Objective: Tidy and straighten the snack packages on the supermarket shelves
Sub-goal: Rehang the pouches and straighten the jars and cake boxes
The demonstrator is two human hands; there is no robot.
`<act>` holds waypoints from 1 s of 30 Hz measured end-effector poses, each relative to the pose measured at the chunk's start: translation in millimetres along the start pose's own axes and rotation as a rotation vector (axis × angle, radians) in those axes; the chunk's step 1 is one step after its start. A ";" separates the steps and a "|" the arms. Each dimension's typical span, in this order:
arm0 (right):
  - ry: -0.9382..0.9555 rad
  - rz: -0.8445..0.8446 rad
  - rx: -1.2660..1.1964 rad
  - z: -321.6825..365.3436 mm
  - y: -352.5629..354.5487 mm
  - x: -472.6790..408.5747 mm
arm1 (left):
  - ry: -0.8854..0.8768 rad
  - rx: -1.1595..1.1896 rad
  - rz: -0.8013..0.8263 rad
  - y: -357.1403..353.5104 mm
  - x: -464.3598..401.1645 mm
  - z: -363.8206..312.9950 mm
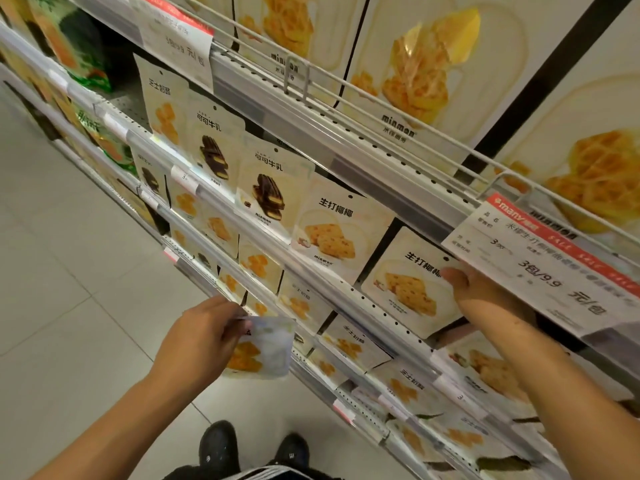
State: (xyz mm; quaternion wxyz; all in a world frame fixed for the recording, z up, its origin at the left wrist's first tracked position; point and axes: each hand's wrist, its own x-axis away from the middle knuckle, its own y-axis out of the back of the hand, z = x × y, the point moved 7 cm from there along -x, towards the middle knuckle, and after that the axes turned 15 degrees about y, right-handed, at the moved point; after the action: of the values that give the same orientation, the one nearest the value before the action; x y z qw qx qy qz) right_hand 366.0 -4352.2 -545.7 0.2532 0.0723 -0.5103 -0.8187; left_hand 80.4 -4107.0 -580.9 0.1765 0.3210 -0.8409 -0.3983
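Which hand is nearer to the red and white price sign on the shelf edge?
Right. The right hand grips a cracker packet just beside the price sign; the left hand holds a loose packet far lower left.

A red-and-white price sign (550,268) hangs from the rail above pale floor tiles (69,271) (black shoes (254,448) below).

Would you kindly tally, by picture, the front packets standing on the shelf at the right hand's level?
Yellow cube snack packet: 1
Chocolate sandwich biscuit packets: 2
Square cracker packets: 2
Total: 5
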 end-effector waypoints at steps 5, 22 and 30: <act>-0.002 0.091 0.117 14.6 1.3 10.5 | 0.010 0.001 -0.036 -5.4 12.8 -10.9; 0.954 0.258 -0.013 156.8 -80.9 78.4 | 0.066 -0.001 -0.127 30.1 3.8 -4.9; 1.012 0.407 -0.034 283.9 -181.9 46.4 | 0.117 0.064 -0.216 100.9 -18.9 72.4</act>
State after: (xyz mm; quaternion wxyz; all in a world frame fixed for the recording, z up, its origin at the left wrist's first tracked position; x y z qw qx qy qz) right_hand 157.0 -4084.2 -564.8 0.6217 0.3530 -0.3152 -0.6241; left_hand 14.0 -4005.7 -547.5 0.1707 0.4378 -0.8020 -0.3686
